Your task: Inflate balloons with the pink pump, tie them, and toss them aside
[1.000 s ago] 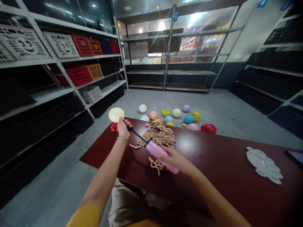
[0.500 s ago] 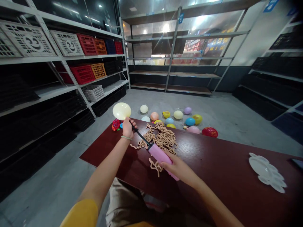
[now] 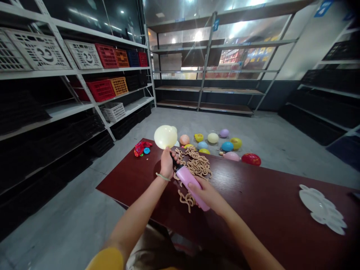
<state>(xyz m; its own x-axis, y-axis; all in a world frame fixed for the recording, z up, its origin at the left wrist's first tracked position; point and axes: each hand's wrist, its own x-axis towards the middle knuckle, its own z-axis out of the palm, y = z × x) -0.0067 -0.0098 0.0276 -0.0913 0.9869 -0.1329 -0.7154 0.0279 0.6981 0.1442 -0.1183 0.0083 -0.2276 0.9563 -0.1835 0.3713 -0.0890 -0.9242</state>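
My left hand [image 3: 168, 165] is closed around the black end of a pink balloon pump [image 3: 185, 175], at the neck of a pale yellow balloon [image 3: 164, 137]. The balloon is inflated and stands above my fist. My right hand [image 3: 204, 192] grips the pump's pink barrel lower down, fingers wrapped round it. The pump slants from upper left to lower right, and little of its black rod shows between fist and barrel. Beneath and behind it, a pile of tan, worm-like strands [image 3: 199, 165] lies on the dark red table [image 3: 247, 213].
A red crumpled item [image 3: 139, 148] and a small blue disc [image 3: 146, 150] lie at the table's far left corner. A white scalloped palette [image 3: 320, 206] lies at the right. Several balloons, one red [image 3: 251, 159], rest on the floor beyond. Shelves with crates [image 3: 101, 90] stand left.
My left hand has moved right and slightly down towards my right hand, carrying the balloon. The black rod has slid into the pink barrel. The balloon looks slightly bigger.
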